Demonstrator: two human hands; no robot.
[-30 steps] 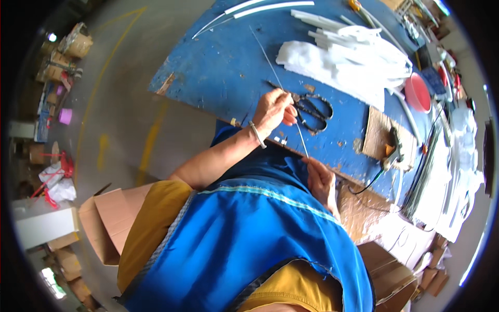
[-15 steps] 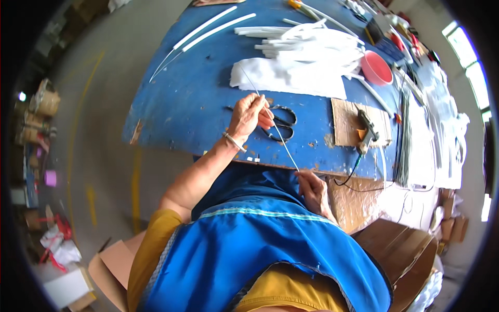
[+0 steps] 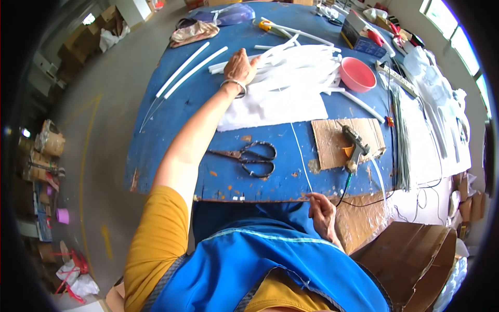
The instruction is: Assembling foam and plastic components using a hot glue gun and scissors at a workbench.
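My left hand (image 3: 240,66) lies, fingers apart, on the white tubes (image 3: 296,60); right hand (image 3: 321,212) fingers pinch the thin white rod (image 3: 300,156), steadying it past the scissors (image 3: 250,157).

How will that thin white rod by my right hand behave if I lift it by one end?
The thin white rod is long and very slender, so it will probably flex and droop. It looks light for its length. The right hand pinches its near end at the table's edge, so its far end may swing.

Left hand (image 3: 241,66) stretched far forward, palm down; right hand (image 3: 322,214) near body, fingers pinched.
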